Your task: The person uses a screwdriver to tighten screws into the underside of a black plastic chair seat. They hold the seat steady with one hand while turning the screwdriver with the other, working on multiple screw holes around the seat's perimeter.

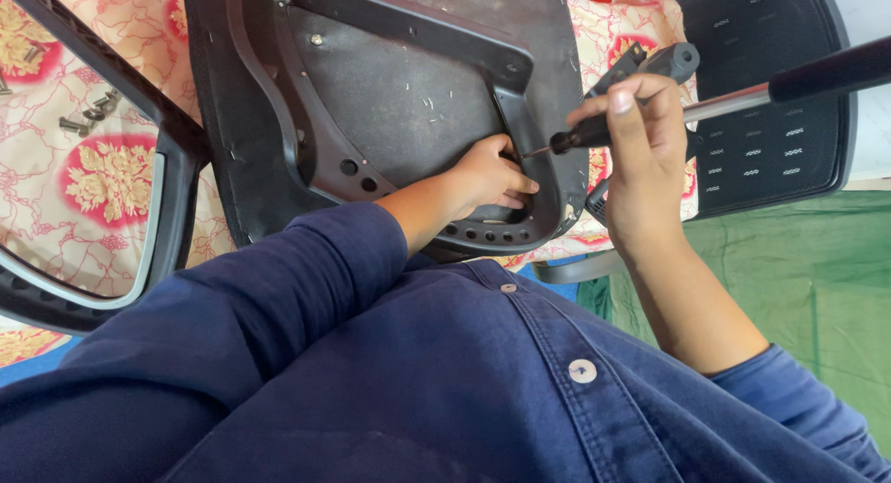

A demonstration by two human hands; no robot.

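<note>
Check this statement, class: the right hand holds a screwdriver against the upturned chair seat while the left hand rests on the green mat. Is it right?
Not quite. In the head view the left hand rests on the upturned chair seat, not the green mat. The right hand does hold the screwdriver.

Chair seat underside (399, 93): dull black plastic, flecked with pale dust. Mesh backrest (770, 103): black with rows of small pale slots. Cloth (102, 177) beneath: cream, red roundels with gold flowers, thin red vines. Screwdriver (580, 138): black handle. Gas-lift rod (733, 101): silver with black sleeve. Shirt (445, 381): navy, pale buttons. Floor mat (817, 270): green. Bolts (88, 112): grey metal.
</note>
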